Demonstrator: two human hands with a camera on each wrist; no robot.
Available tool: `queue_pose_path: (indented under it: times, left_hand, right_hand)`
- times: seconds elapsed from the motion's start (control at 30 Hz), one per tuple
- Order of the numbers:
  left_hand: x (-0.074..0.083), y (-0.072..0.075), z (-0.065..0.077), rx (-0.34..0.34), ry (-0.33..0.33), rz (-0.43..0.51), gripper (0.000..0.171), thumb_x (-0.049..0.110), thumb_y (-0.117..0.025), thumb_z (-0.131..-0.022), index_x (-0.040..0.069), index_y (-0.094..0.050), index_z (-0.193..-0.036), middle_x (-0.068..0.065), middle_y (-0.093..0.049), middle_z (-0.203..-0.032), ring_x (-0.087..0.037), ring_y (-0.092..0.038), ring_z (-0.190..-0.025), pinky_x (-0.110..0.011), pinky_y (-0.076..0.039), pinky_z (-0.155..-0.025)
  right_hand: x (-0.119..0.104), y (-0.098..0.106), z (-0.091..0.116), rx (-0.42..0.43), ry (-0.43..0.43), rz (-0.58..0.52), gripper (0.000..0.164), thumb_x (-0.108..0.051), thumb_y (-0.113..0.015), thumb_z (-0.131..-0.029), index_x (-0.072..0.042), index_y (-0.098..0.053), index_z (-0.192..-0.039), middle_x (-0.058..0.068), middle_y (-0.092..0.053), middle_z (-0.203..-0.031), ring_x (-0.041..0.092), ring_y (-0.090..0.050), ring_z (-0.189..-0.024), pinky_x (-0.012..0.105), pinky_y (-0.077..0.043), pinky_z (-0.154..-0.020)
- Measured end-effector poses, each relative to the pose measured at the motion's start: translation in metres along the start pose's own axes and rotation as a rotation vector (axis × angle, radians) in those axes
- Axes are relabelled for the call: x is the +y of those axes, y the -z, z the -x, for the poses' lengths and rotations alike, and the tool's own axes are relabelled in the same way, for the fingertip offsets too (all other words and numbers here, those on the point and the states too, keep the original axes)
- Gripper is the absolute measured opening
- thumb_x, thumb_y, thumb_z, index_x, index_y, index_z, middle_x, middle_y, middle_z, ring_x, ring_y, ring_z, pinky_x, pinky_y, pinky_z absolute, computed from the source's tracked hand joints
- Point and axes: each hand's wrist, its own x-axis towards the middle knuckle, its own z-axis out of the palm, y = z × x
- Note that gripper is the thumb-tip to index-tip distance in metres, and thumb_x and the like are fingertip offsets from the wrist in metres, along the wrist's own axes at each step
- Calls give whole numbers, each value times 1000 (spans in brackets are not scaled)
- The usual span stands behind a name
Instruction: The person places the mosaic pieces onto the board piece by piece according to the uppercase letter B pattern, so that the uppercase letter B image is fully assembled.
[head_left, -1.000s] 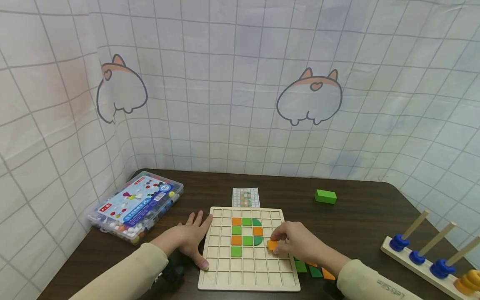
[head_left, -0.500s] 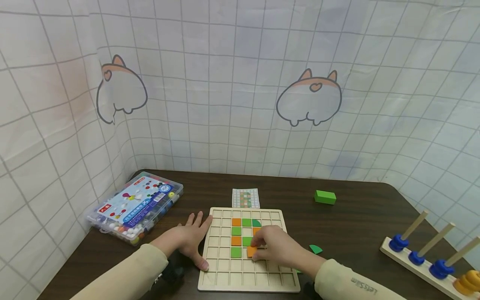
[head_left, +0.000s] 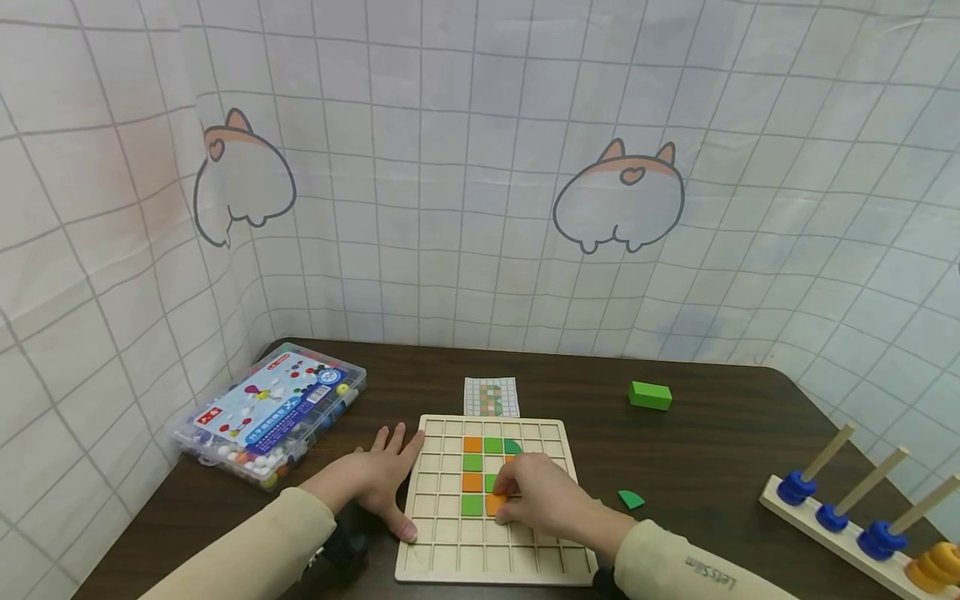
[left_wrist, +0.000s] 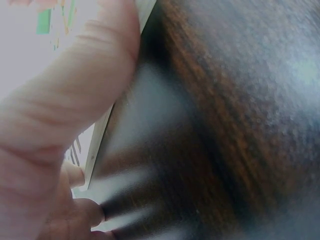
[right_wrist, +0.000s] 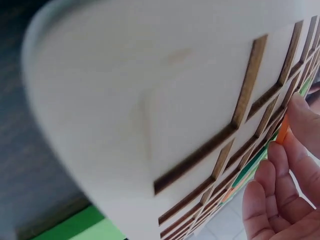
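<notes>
Placement of orange tile (head_left: 493,505), pinched in right hand (head_left: 546,497) just right of lowest green square (head_left: 472,504) on gridded board (head_left: 498,558): best aligned squarely, then pressed level, with left hand (head_left: 381,482) spread at board's left edge.

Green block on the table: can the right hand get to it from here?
Probably yes: in the head view nothing stands between the right hand and the green block, though that hand is pinching an orange tile.

A pale board (head_left: 498,560) bears a grid pattern, orange tiles (head_left: 472,482) and light green tiles (head_left: 472,504); the counter (head_left: 720,442) is dark brown, the backdrop (head_left: 450,200) white with grey checks.
</notes>
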Motion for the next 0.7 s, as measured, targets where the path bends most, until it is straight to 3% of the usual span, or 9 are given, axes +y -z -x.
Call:
queue_pose_path:
  times: [0.07,0.17,0.3,0.53,0.7]
  left_hand:
    - [10,9,14,-7,1,4,142,60,-92,-63,6,-8,-164,-30,-3,-169,-53,-3,-156,-78,-21,-113]
    - [4,4,6,-6,7,3,143,62,-92,-61,8,-9,-164,-28,-2,-170,-52,-2,-156,-77,-21,-114]
    - [-18,-16,-24,6,3,-3,155,77,-86,-50,15,-5,-166,-24,2,-171,-50,1,-157,-78,-20,-113]
    - [-22,-18,-28,8,7,-9,157,79,-85,-47,16,-5,-166,-25,1,-171,-50,0,-157,-79,-20,-112]
    - [-18,-16,-24,6,11,-13,157,79,-85,-48,15,-4,-166,-24,2,-171,-50,1,-157,-78,-20,-113]
  right_hand:
    - [-1,-1,0,1,2,-2,18,-13,-91,-76,-8,-77,-87,0,-74,-83,7,-64,-76,25,-54,-70]
    - [-1,-1,-1,5,4,-1,18,-12,-91,-75,-8,-77,-86,-1,-73,-82,7,-63,-75,25,-54,-69]
    - [-1,-2,0,4,-6,-5,18,-13,-90,-76,-8,-77,-86,-1,-73,-82,7,-61,-75,25,-53,-68]
    - [-3,-2,1,17,-5,-2,3,-9,-80,-87,-7,-78,-86,-3,-73,-81,4,-62,-73,25,-53,-67]
    - [-4,-3,2,30,-7,-2,5,-5,-81,-85,-8,-78,-84,-3,-72,-79,3,-60,-71,24,-51,-65]
